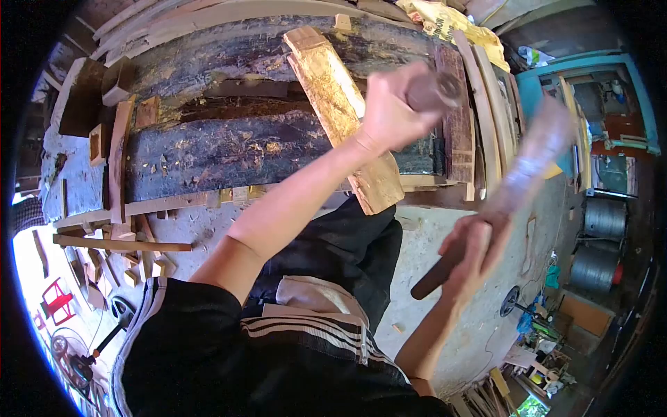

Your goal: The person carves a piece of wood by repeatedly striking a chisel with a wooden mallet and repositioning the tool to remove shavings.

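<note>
My left hand (392, 111) is closed around a dark, round-ended wooden handle (434, 92), above a long wooden block (323, 87). Whatever extends below that handle is hidden by the hand. The block lies slantwise across the dark bench, its near end sticking out past the front edge; its top is rough and golden brown. Raised to the right, my right hand (476, 254) grips a long dark-handled tool (445, 267). Motion smears the tool's far, pale shiny part, so its kind cannot be made out.
The worn dark bench (222, 149) has a long hollow along its middle. Boards (486, 104) stand at its right end, with a yellow sack (458, 28) behind. Wood offcuts (132, 264) lie on the floor at left. A red stool (57, 302) stands farther off.
</note>
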Demonstrator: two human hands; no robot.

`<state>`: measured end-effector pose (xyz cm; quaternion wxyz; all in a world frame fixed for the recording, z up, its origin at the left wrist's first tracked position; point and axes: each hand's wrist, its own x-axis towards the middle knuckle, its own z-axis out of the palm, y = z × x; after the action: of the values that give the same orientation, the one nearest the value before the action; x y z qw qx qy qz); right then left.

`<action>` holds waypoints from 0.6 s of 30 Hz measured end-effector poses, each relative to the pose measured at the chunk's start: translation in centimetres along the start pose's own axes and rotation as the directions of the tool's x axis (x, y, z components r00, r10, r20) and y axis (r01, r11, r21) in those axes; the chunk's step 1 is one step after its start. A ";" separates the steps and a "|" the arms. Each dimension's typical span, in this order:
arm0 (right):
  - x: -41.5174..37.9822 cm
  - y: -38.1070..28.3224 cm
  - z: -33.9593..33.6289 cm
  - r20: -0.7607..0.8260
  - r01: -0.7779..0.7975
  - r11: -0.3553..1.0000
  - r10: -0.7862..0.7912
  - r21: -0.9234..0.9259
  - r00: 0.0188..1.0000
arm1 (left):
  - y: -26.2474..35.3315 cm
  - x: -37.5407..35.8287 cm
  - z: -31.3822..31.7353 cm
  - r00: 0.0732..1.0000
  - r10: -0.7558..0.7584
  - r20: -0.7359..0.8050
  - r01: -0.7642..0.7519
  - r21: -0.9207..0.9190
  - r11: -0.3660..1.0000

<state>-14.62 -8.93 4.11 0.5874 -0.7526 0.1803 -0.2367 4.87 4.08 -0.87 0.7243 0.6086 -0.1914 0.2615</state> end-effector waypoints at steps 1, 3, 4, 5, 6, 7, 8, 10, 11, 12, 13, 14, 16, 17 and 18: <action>0.4 0.8 -0.9 -0.098 0.017 0.998 -0.010 0.066 0.995 | 0.0 -0.6 0.1 0.990 0.041 0.132 -0.053 0.091 0.994; 0.8 -3.6 0.7 -0.069 0.155 0.958 -0.143 0.242 0.987 | 0.2 -1.5 0.9 0.987 -0.002 0.158 -0.016 0.117 0.993; 1.1 -4.5 1.6 -0.063 0.254 0.921 -0.247 0.297 0.967 | 0.5 -1.8 1.2 0.982 0.002 0.190 -0.026 0.126 0.992; 1.1 -4.4 1.4 -0.066 0.257 0.922 -0.248 0.291 0.966 | 0.6 -1.9 1.5 0.975 0.005 0.222 -0.035 0.134 0.990; 1.1 -4.2 1.1 0.026 0.169 0.980 -0.173 0.107 0.985 | 0.2 -2.1 2.3 0.987 0.006 0.160 -0.019 0.082 0.996; 1.1 -4.0 0.9 0.102 0.090 0.992 -0.081 -0.087 0.991 | 0.1 -2.1 2.4 0.987 0.008 0.159 -0.021 0.078 0.997; 1.2 -3.7 0.7 0.157 0.022 0.960 0.024 -0.280 0.987 | 0.1 -2.2 2.5 0.991 0.006 0.136 -0.017 0.080 0.997; 2.1 -2.9 0.5 0.246 0.228 0.880 -0.133 -0.416 0.960 | 0.1 -1.9 2.5 0.993 0.012 0.116 -0.022 0.081 0.996; 1.9 -2.7 0.5 0.245 0.227 0.893 -0.138 -0.389 0.960 | 0.0 -1.7 2.1 0.991 -0.006 0.135 -0.005 0.085 0.996; 1.4 -2.6 0.6 0.247 0.224 0.895 -0.134 -0.386 0.960 | -0.1 -1.8 1.5 0.987 -0.032 0.160 0.018 0.091 0.996; 0.9 -2.6 1.0 0.207 0.124 0.950 -0.065 -0.285 0.976 | 0.1 -1.5 1.0 0.986 -0.031 0.163 0.016 0.093 0.996; 0.7 -2.7 1.2 0.172 0.027 0.984 0.004 -0.175 0.985 | 0.1 -0.9 0.7 0.994 -0.028 0.106 0.023 0.048 0.999; 0.5 -2.0 1.0 0.158 0.008 0.990 0.015 -0.144 0.987 | 0.6 0.6 0.0 0.999 -0.018 -0.030 0.016 -0.068 0.998; 0.3 -1.5 0.9 0.153 -0.015 0.993 0.033 -0.115 0.988 | 0.6 1.3 -0.9 0.975 -0.215 -0.047 0.206 -0.148 0.967; 0.1 -1.2 0.7 0.150 -0.034 0.990 0.055 -0.138 0.987 | 0.6 2.1 -1.7 0.950 -0.303 -0.074 0.290 -0.146 0.946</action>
<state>-14.18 -8.11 5.12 0.5526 -0.8023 0.1669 -0.1520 6.10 6.18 0.52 0.8027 0.5675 -0.0799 0.1651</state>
